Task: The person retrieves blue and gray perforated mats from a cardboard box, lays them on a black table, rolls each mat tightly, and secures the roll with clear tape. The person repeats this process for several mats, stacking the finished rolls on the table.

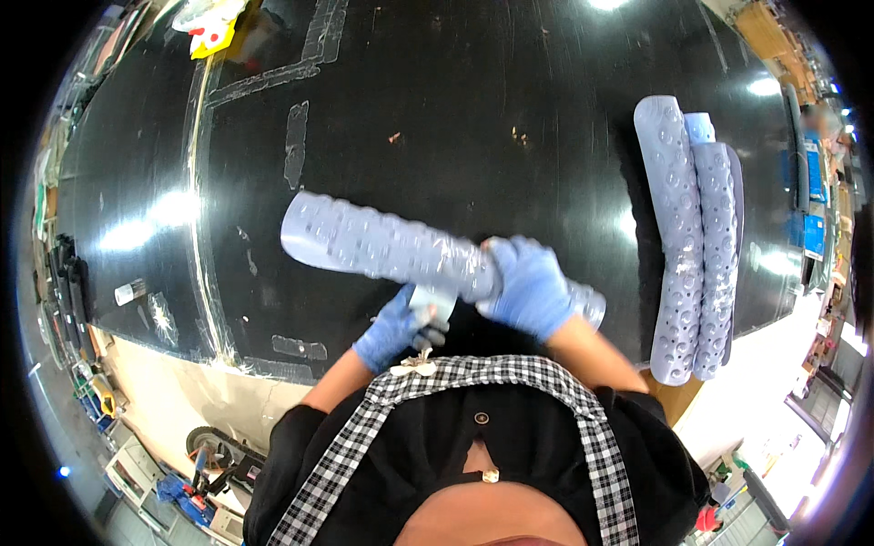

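A rolled mat [364,239] of translucent blue-grey plastic, covered in round bumps like suction cups, lies slantwise across the near part of the table. My right hand [526,284], in a blue glove, is closed around its right part. Something clear and shiny shows on the roll beside that hand. Below the roll, my gloved left hand [401,323] pinches a small pale label or card [433,302], which reaches up to the roll's lower edge. Whether the card touches the roll I cannot tell. Some of my left fingers are hidden behind the card.
Several similar rolled mats [678,246] lie side by side on the right of the black table [437,118]. Clear tape strips [297,146] cling to the left half of the tabletop. A small clear cylinder [130,291] lies at the left edge. A yellow and white packet [211,32] sits far left.
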The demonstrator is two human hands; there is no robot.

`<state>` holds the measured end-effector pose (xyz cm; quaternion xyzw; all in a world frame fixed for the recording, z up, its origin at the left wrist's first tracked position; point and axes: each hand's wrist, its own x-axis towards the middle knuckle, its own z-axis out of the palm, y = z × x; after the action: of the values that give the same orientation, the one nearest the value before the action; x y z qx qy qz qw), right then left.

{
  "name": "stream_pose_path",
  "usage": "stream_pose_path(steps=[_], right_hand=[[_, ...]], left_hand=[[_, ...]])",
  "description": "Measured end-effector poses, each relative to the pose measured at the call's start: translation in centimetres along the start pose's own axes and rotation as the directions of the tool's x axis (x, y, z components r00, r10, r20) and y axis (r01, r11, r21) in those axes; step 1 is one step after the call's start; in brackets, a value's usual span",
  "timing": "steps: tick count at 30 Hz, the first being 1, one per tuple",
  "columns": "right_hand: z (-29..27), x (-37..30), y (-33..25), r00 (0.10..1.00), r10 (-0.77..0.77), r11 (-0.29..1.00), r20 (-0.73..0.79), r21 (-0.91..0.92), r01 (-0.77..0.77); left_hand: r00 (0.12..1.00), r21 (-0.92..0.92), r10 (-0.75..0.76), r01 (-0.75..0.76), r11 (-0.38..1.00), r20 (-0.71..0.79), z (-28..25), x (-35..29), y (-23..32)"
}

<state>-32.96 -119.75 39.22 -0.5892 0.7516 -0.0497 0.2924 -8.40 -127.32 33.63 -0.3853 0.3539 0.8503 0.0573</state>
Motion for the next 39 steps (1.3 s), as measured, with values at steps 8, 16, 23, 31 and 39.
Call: stream_pose_path(steps=[8, 16, 23, 31, 39], right_hand=[[-11.0, 8.7, 6.4, 0.871, -0.154, 0.966, -0.467, -0.257, 0.033], [-11.0, 19.3, 8.2, 0.883, 0.110, 0.926, -0.456, -0.277, -0.258], [-12.8, 21.2, 8.0, 0.911, 0.127, 0.894, -0.393, -0.352, -0.277], [-11.3, 7.5, 4.3, 0.930, 0.336, 0.920, -0.147, 0.261, -0.291], [-17.8, -19.6, 7.1, 0.552, 0.431, 0.879, -0.714, 0.192, -0.437]], left_hand=[[0.991, 0.157, 0.134, -0.128, 0.979, -0.030, 1.2, 11.8, 10.4], [0.767, -0.004, 0.636, -0.639, 0.770, -0.083, 1.8, 26.4, 16.2], [0.489, -0.307, 0.623, -0.579, 0.756, 0.611, 8.3, 12.1, 17.0], [0.443, 0.825, 0.891, -0.538, 0.173, 0.102, 0.3, 2.4, 13.6], [0.035, 0.650, 0.651, -0.031, 0.759, -0.759, -22.6, -6.3, 2.7]])
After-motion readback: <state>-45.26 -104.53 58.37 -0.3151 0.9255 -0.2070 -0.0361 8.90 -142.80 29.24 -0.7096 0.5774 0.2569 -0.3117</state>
